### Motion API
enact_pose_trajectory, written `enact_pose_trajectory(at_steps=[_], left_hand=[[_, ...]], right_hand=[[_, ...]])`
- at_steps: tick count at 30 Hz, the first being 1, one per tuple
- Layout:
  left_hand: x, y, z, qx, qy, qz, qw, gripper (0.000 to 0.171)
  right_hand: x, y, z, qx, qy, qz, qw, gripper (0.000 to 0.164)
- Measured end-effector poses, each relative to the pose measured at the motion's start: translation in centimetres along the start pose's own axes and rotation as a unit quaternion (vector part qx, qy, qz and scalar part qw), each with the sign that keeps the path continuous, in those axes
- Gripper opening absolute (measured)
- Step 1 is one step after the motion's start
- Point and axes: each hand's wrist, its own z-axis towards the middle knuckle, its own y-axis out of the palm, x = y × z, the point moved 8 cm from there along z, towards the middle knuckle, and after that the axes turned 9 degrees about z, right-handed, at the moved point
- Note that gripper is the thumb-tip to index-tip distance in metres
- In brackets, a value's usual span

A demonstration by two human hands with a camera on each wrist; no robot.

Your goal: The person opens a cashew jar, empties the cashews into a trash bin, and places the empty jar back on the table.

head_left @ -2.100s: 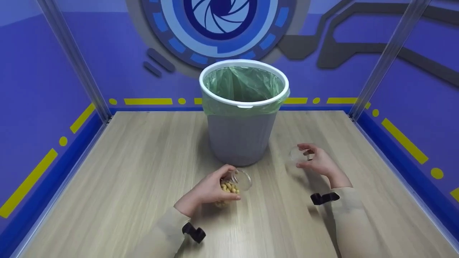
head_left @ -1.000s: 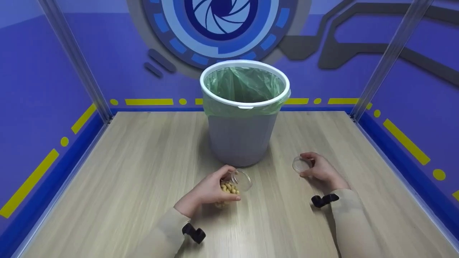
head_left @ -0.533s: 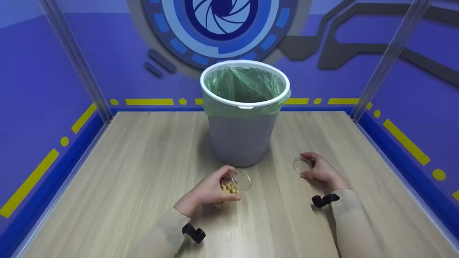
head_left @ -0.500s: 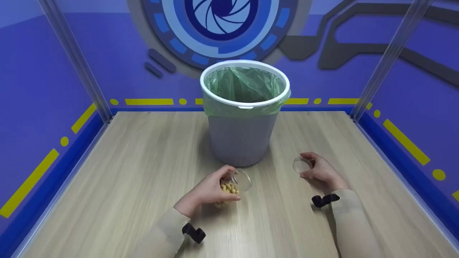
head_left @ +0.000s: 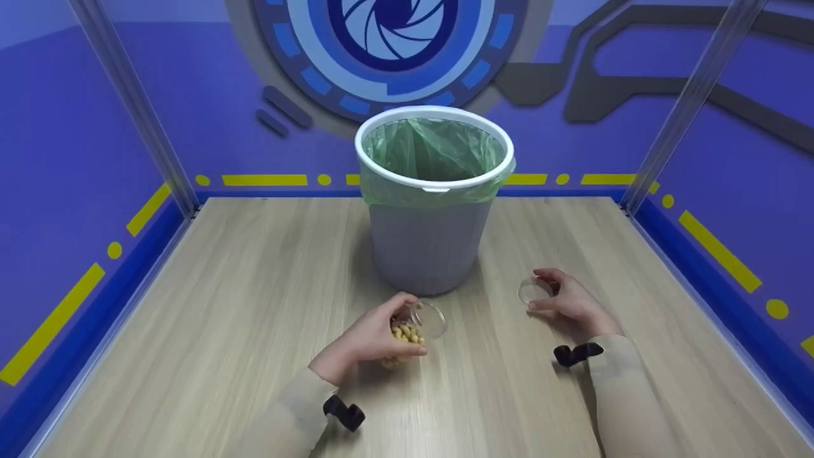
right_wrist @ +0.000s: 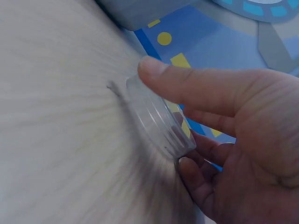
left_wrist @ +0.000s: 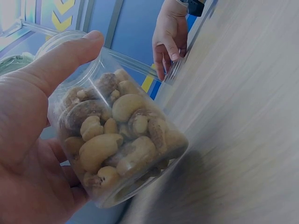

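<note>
My left hand [head_left: 372, 334] holds a clear open jar [left_wrist: 117, 135] of cashew nuts [head_left: 407, 333], its thumb and fingers curled round the wall. The jar's mouth [head_left: 432, 319] leans to the right; I cannot tell whether its base touches the table. Over at the right, my right hand [head_left: 572, 302] has its thumb and fingers at opposite edges of a round clear lid [right_wrist: 156, 119]. The lid lies low on the wooden table, with its threaded side away from the wood. The fingertips behind the lid are partly hidden in the right wrist view.
A grey bin [head_left: 426, 245] with a white rim and green liner [head_left: 439, 146] stands on the table [head_left: 267, 286] just beyond the hands. Blue-purple panels enclose the left, right and back. Both sleeves carry black wrist mounts [head_left: 343, 412].
My right hand has lowered the lid toward me onto the table. Since half a second ago its thumb and fingers have shifted slightly at the rim. The left hand and jar stay put.
</note>
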Motion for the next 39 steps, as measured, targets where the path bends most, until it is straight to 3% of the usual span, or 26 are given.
enact_pose_trajectory(at_steps=[13, 22, 28, 32, 39], left_hand=[[-0.1, -0.4, -0.2, 0.009, -0.005, 0.005, 0.9999, 0.075], [-0.1, -1.6, -0.4, 0.022, -0.023, -0.009, 0.9994, 0.074], [-0.4, -2.9, -0.4, 0.043, -0.024, -0.018, 0.9986, 0.072], [-0.7, -4.4, -0.4, 0.06, -0.047, -0.035, 0.9965, 0.072], [0.0, -7.6, -0.2, 0.086, -0.056, -0.03, 0.9943, 0.072]], right_hand=[[-1.0, -0.2, -0.3, 0.001, 0.003, -0.033, 0.999, 0.071], [-4.3, -1.7, -0.3, 0.058, -0.012, -0.059, 0.996, 0.055], [-7.6, -2.3, -0.1, 0.066, -0.017, 0.031, 0.997, 0.058], [-10.0, -2.8, 0.4, 0.072, -0.029, 0.101, 0.992, 0.058], [-15.1, -3.6, 0.8, 0.097, -0.059, 0.186, 0.976, 0.032]])
